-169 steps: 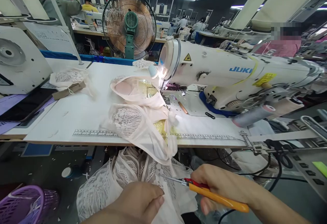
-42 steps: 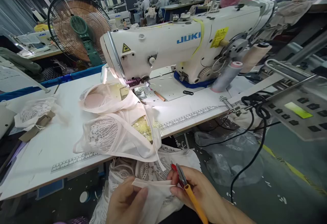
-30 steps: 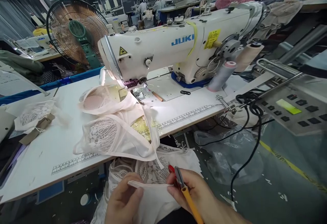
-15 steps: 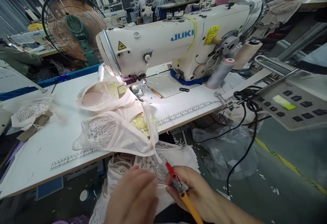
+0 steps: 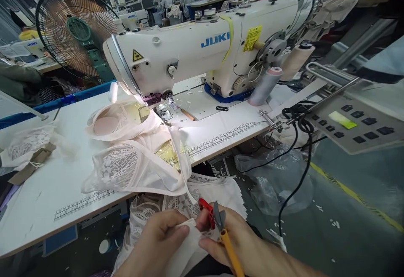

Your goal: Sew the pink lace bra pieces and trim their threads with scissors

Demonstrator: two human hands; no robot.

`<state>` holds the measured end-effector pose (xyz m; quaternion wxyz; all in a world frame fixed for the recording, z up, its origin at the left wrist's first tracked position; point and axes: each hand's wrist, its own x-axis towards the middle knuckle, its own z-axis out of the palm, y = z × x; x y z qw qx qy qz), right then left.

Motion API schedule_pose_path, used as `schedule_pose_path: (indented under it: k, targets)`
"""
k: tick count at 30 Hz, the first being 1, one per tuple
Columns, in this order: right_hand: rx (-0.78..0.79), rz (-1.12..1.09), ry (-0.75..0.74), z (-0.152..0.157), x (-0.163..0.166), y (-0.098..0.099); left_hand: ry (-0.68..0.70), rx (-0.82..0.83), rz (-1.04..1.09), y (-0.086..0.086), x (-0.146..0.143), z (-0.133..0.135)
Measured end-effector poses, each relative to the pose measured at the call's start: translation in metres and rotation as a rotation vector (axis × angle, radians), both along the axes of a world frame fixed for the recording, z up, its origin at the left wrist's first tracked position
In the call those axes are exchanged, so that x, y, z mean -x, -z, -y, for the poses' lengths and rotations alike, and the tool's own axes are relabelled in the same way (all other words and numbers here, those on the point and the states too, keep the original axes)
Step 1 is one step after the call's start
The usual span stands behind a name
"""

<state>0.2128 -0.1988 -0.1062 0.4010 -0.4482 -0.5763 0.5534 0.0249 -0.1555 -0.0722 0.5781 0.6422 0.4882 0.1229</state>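
At the bottom of the view, my left hand (image 5: pixel 160 241) is closed, thumb and fingers pinching the edge of a white fabric piece (image 5: pixel 184 249). My right hand (image 5: pixel 241 237) is closed on a pair of scissors (image 5: pixel 219 218) with a red grip and an orange grip. Its grey metal part sticks up between the fingers. The right fingertips are close beside the pinched fabric; whether they touch it I cannot tell. Just beyond the hands, a pale bra (image 5: pixel 151 171) with lace cups lies on the sewing table (image 5: pixel 75 163), its strap hanging over the front edge.
A white sewing machine (image 5: pixel 189 54) stands behind the bra. A wooden-handled tool (image 5: pixel 188 114) and a thread cone (image 5: pixel 265 87) lie and stand on the table. At right is a control panel (image 5: pixel 356 121) with black cables (image 5: pixel 307 159). Lace pieces (image 5: pixel 142 211) hang below the edge.
My left hand, blurred before, now pinches the white fabric. The scissors have turned in my right hand, showing more of the red grip. The view has shifted slightly.
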Motion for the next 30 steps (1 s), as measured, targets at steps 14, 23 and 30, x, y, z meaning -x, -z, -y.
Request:
schedule_pose_path:
  k: [14, 23, 30]
  targets:
    - [0.149, -0.085, 0.028, 0.005, 0.013, 0.003, -0.318, 0.059, 0.133, 0.003, 0.004, 0.013]
    - [-0.004, 0.165, -0.317, -0.008, -0.024, -0.009, -0.421, 0.209, 0.258, 0.006, -0.001, 0.017]
    - [-0.131, 0.625, -0.484, -0.001, -0.044, -0.002, -0.394, 0.216, 0.281, 0.007, -0.004, 0.018]
